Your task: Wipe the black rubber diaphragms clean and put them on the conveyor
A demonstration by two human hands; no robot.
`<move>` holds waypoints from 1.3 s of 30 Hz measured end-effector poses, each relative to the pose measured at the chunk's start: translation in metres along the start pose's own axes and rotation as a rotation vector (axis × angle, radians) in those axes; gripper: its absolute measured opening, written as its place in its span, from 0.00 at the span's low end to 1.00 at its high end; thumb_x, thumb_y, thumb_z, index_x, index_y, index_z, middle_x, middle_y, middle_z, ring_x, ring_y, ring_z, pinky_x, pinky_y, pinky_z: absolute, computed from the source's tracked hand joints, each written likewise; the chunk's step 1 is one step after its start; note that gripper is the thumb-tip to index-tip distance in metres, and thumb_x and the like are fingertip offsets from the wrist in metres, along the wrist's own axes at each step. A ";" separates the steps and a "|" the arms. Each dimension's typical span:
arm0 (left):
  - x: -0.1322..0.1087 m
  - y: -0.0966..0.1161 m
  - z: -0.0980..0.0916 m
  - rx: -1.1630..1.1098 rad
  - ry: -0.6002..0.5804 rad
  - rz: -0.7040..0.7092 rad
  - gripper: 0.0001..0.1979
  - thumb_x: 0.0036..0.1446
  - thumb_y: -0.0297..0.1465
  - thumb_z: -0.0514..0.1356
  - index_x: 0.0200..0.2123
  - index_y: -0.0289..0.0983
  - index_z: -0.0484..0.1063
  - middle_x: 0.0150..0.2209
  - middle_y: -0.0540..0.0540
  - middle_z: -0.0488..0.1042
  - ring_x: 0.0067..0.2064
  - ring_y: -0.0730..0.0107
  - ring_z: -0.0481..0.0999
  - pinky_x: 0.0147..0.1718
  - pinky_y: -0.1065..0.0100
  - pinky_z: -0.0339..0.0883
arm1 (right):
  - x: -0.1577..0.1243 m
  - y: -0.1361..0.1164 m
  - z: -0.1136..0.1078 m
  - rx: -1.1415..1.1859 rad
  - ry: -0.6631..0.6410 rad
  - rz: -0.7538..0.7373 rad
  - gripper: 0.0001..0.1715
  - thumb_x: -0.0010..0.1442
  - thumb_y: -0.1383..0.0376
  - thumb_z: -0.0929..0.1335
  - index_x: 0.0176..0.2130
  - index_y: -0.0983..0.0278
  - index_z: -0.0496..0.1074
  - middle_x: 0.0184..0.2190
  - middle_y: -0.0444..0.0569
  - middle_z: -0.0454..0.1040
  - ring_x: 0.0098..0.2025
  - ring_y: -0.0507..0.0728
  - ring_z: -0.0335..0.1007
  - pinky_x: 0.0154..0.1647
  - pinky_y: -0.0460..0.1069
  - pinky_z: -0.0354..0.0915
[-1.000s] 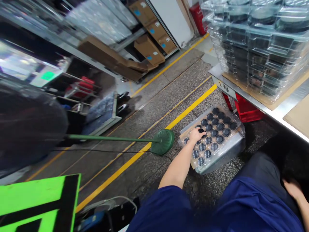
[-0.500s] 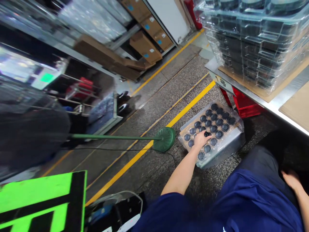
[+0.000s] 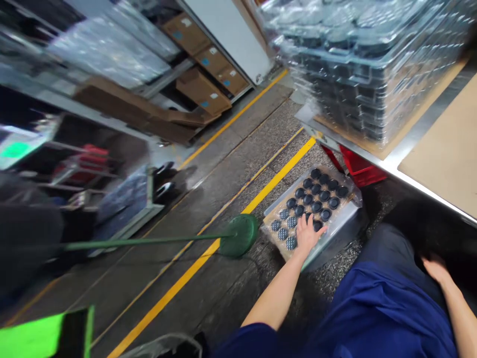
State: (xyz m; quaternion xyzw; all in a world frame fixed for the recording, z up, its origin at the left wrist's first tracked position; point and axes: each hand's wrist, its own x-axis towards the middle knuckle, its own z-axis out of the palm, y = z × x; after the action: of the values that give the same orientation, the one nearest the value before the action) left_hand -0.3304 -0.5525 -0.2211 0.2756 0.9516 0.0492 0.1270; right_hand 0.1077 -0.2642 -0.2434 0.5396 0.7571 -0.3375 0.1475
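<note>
We are resting our right hand [image 3: 437, 270] by our thigh [image 3: 391, 251], its grip too shadowed to tell. We are holding our left hand [image 3: 307, 238], fingers spread, over discs [image 3: 316, 206]; the tray [image 3: 276, 214] below is apparently keeping them in rows. Beyond both hands, a table [image 3: 406, 149] is bearing stacked trays [image 3: 357, 89].

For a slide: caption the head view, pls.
Open left hand over a tray of dark round parts near a yellow floor line.

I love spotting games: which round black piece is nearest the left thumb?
The round black piece in the gap between thumb and index finger of the left hand; other visible pieces lie outside that gap.
</note>
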 end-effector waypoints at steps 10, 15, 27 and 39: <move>-0.035 0.062 0.029 -0.157 0.018 0.504 0.21 0.65 0.45 0.54 0.55 0.42 0.75 0.66 0.38 0.67 0.68 0.44 0.63 0.65 0.43 0.63 | -0.037 -0.025 0.020 0.026 -0.187 0.010 0.20 0.66 0.61 0.70 0.56 0.62 0.76 0.55 0.54 0.78 0.57 0.61 0.74 0.59 0.55 0.68; -0.042 0.104 0.018 -0.229 -0.030 0.676 0.17 0.63 0.44 0.54 0.48 0.45 0.78 0.58 0.42 0.75 0.62 0.50 0.72 0.64 0.47 0.66 | -0.063 -0.041 0.026 0.018 -0.206 0.000 0.18 0.69 0.55 0.70 0.52 0.64 0.75 0.52 0.52 0.77 0.53 0.60 0.74 0.59 0.61 0.69; -0.035 0.175 -0.048 -0.338 0.026 0.972 0.17 0.63 0.44 0.55 0.43 0.43 0.80 0.49 0.43 0.82 0.54 0.54 0.80 0.60 0.52 0.71 | -0.154 -0.082 0.007 0.228 0.230 -0.092 0.19 0.68 0.60 0.65 0.54 0.60 0.78 0.48 0.51 0.82 0.51 0.60 0.78 0.51 0.49 0.67; -0.083 0.306 -0.139 -0.626 -0.005 1.491 0.08 0.68 0.31 0.58 0.41 0.39 0.79 0.39 0.46 0.83 0.40 0.67 0.83 0.42 0.66 0.78 | -0.223 -0.068 -0.197 0.428 0.912 -0.359 0.16 0.71 0.57 0.64 0.47 0.59 0.80 0.43 0.49 0.82 0.45 0.58 0.78 0.51 0.52 0.71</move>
State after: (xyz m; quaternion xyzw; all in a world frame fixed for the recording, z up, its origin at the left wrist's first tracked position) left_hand -0.1437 -0.3426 -0.0199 0.7893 0.4593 0.3846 0.1344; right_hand 0.1561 -0.3048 0.0554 0.5116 0.7390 -0.2356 -0.3697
